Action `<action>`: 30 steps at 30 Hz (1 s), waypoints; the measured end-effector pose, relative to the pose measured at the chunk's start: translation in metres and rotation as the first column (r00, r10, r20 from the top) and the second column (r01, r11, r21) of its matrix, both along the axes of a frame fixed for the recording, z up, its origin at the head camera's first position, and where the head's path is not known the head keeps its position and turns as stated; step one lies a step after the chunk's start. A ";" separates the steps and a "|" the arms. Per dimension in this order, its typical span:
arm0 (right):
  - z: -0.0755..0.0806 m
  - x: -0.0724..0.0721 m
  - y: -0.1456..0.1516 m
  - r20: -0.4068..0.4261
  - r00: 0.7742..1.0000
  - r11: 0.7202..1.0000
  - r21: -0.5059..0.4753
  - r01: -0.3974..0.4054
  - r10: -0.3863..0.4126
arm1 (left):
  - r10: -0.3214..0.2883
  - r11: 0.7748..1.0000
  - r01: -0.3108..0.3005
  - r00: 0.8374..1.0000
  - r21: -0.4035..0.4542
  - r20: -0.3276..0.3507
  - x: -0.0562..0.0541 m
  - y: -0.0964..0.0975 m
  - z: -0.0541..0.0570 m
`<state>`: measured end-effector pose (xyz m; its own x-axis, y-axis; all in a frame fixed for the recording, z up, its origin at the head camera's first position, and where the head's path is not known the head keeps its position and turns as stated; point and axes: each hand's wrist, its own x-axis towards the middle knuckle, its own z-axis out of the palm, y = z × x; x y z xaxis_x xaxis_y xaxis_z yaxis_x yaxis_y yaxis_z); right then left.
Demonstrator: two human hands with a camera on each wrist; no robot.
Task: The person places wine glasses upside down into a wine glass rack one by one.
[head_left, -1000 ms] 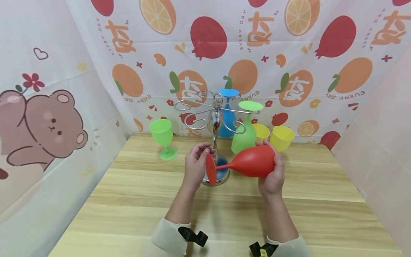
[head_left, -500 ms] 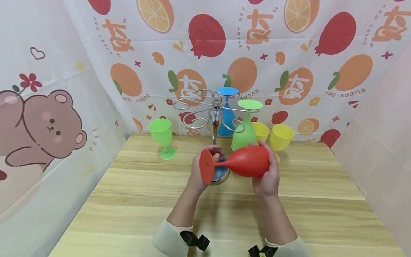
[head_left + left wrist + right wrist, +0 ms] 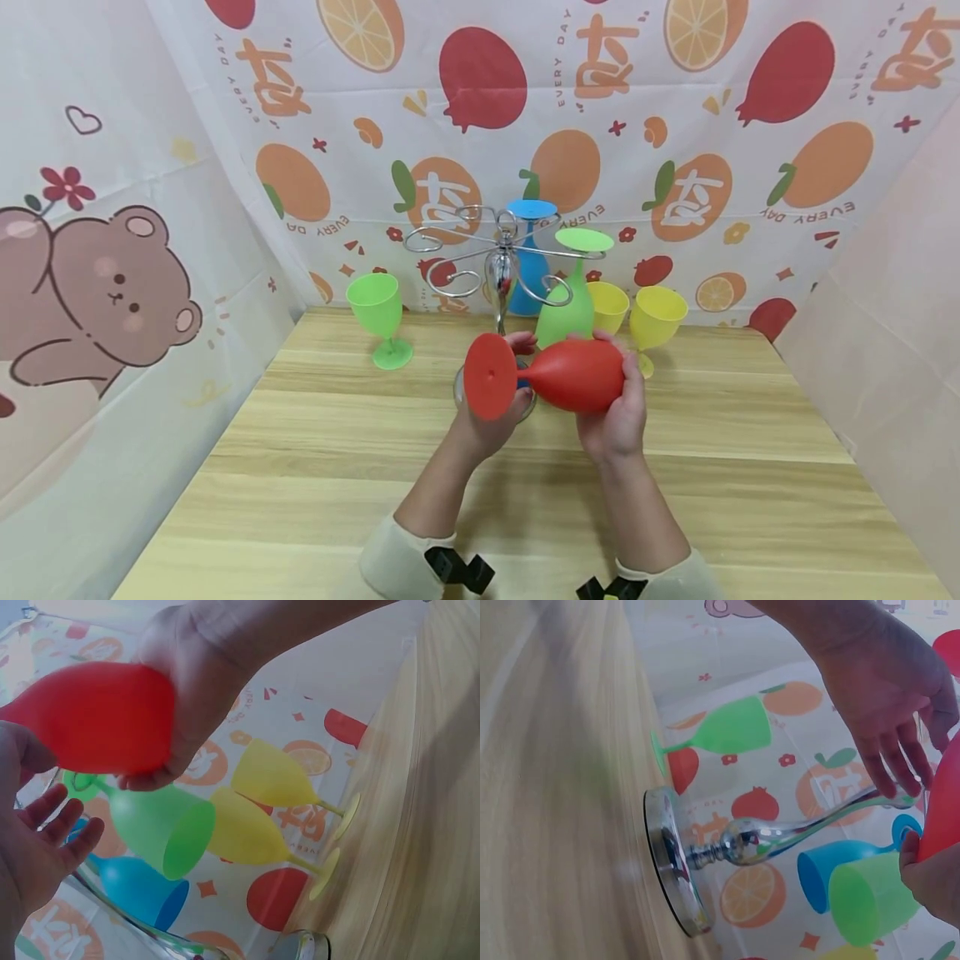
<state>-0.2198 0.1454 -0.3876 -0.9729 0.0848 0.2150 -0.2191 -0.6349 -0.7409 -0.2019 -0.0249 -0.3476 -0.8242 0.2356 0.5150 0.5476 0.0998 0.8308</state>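
Observation:
My right hand (image 3: 618, 421) grips the bowl of a red goblet (image 3: 581, 375), which lies on its side in the air, its round foot turned left and toward me. My left hand (image 3: 487, 425) is behind that foot, partly hidden by it. In the left wrist view the left fingers (image 3: 56, 825) are loosely spread, the thumb close to the stem; whether it touches cannot be told. Behind the hands stands a chrome goblet rack (image 3: 501, 271) with curled arms. A blue goblet (image 3: 531, 279) and a green goblet (image 3: 570, 312) hang upside down from it.
An upright green goblet (image 3: 377, 308) stands on the wooden table (image 3: 337, 467) left of the rack. Two yellow goblets (image 3: 657, 317) stand at the back right. A fruit-print cloth (image 3: 480, 83) hangs behind the table. The rack's round base (image 3: 671, 862) shows in the right wrist view.
The red goblet has turned so its foot faces me more. My left hand has moved right behind the foot toward the stem. The right hand has shifted slightly left, still holding the bowl.

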 end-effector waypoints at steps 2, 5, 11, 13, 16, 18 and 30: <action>0.000 0.001 -0.002 0.030 0.999 1.000 -0.012 -0.011 0.011 | -0.007 1.000 0.006 1.000 -0.006 -0.018 0.002 0.001 0.002; -0.002 0.002 -0.004 0.070 0.997 1.000 -0.016 -0.019 0.020 | -0.040 0.999 0.040 0.998 0.007 -0.048 0.004 0.003 0.003; -0.003 0.002 -0.006 0.100 0.995 0.999 -0.028 -0.016 0.018 | -0.139 0.987 0.146 0.986 0.071 -0.095 0.004 0.004 -0.004; -0.003 0.002 -0.006 0.105 0.994 0.999 -0.042 -0.020 0.025 | -0.149 0.985 0.159 0.981 0.073 -0.128 0.004 0.006 -0.007; -0.003 0.002 -0.006 0.116 0.993 0.998 -0.061 -0.030 0.036 | -0.134 0.988 0.145 0.976 0.055 -0.171 0.003 0.009 -0.012; -0.003 0.003 -0.006 0.126 0.991 0.996 -0.077 -0.039 0.049 | -0.118 0.991 0.128 0.978 0.045 -0.172 0.002 0.011 -0.013; -0.002 0.004 -0.009 0.182 0.976 0.990 -0.093 -0.103 0.118 | -0.053 0.997 0.058 0.991 0.041 -0.126 -0.018 0.015 -0.045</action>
<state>-0.2156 0.1361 -0.3893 -0.9995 -0.0155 0.0258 -0.0073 -0.7084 -0.7057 -0.2203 -0.0102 -0.3921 -0.7391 0.2538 0.6239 0.6510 0.0312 0.7584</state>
